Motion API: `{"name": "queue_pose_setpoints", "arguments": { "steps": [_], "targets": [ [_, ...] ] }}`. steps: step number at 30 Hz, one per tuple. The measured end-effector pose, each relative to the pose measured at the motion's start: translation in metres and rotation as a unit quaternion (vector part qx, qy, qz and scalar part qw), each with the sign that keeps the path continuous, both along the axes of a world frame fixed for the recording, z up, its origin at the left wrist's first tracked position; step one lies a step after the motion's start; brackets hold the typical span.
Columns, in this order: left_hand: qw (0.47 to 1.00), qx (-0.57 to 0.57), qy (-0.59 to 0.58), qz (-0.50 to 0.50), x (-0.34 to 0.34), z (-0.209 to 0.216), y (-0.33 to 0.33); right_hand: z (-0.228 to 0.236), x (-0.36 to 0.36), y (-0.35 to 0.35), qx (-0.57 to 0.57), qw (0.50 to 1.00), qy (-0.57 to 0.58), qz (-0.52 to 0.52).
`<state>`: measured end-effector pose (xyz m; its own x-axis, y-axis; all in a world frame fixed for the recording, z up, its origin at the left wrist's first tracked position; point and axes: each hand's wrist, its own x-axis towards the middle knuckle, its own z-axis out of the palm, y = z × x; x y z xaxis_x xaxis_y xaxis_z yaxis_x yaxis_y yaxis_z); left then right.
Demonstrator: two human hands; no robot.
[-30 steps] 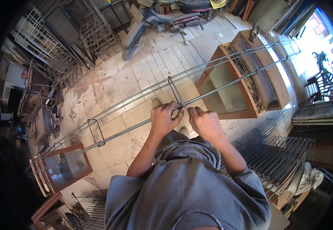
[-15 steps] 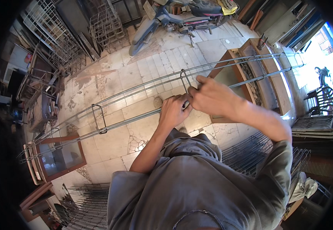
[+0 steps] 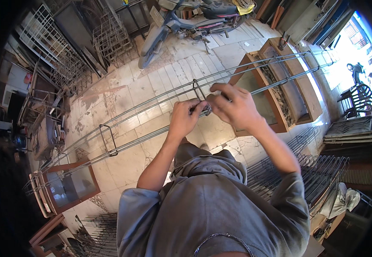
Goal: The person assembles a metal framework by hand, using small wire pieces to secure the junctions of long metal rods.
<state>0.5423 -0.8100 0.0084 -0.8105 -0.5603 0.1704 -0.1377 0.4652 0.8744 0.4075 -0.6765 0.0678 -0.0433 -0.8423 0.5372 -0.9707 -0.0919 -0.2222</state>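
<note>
A long, narrow reinforcement cage (image 3: 143,138) of thin steel bars runs slantwise in front of me, from lower left to upper right. A bent-wire stirrup (image 3: 198,85) crosses its bars right at my hands. Pinched at the near bars beside that stirrup is my left hand (image 3: 183,119), thumb and forefinger together; what lies between them is too small to name. My right hand (image 3: 234,108) is just right of it, over the near bars, its fingers curled and slightly blurred; their contents are hidden. Further left sits another stirrup (image 3: 114,151).
A motorcycle (image 3: 194,25) stands at the back. Wooden frames (image 3: 280,115) lie under the cage's right part, and a glass-panelled frame (image 3: 92,175) under its left. Stacks of bent steel (image 3: 314,171) lie low right, more rods (image 3: 100,227) low left. Wire racks (image 3: 113,38) lean far left.
My right hand has dropped from the upper part of the stirrup and its forearm has swung inward. My left hand has shifted slightly left and up, still pinching. The view has shifted a little.
</note>
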Motion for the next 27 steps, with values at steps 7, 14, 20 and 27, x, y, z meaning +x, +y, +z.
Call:
{"name": "queue_pose_setpoints", "arguments": {
  "steps": [7,14,20,27],
  "targets": [
    [0.997,-0.015,-0.061,-0.044,-0.017,0.005,-0.008,-0.058,-0.002,0.009,0.015,0.98,-0.181,-0.076],
    [0.988,0.151,-0.031,-0.026,-0.015,-0.016,-0.01,-0.06,0.002,0.0,0.06,0.96,-0.257,-0.091],
    [0.994,0.065,-0.086,0.001,-0.01,-0.003,-0.003,-0.057,-0.004,0.002,0.076,0.957,-0.275,-0.046],
    [0.991,0.127,-0.046,0.005,-0.003,-0.024,-0.01,-0.065,0.006,0.007,0.03,0.98,-0.191,-0.05]
  ]
}}
